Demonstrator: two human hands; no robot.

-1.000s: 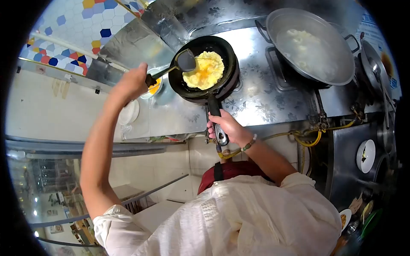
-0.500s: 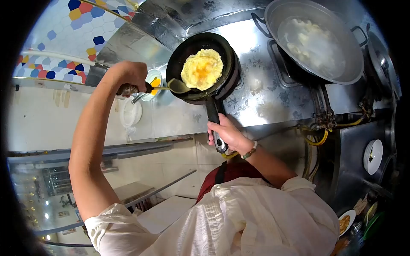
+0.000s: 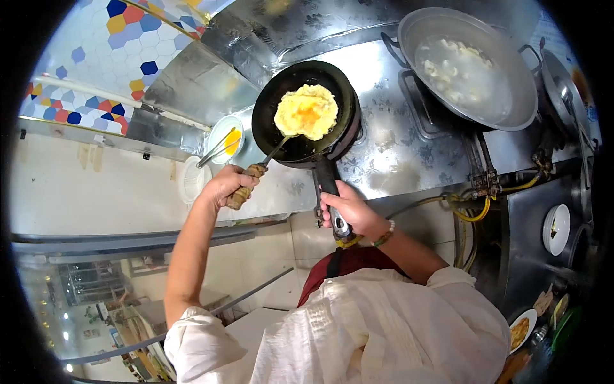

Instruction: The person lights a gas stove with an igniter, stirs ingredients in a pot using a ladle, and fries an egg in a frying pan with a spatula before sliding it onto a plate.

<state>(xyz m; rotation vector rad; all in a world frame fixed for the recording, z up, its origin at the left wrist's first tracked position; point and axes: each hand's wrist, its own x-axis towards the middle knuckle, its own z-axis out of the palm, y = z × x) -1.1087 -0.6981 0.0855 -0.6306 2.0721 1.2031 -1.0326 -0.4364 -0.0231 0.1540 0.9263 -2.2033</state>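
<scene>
Both hands grip: left fingers [image 3: 238,181] around spatula [image 3: 259,169], under egg [image 3: 306,111].

- I see a black frying pan [image 3: 306,115] with a yellow egg [image 3: 306,111], orange at its centre
- spatula [image 3: 259,168] handle brown
- silver wok [image 3: 470,67], whitish contents
- wall tiles [image 3: 96,57] white hexagons mixed with blue, red, yellow
- my shirt [image 3: 384,333] white, apron [image 3: 348,259] dark red
- yellow hose [image 3: 476,208]

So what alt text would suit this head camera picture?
A person's left hand slides a wooden-handled spatula under a yellow fried egg in a black frying pan, while the right hand grips the pan's handle; a large metal wok sits beside it.
</scene>
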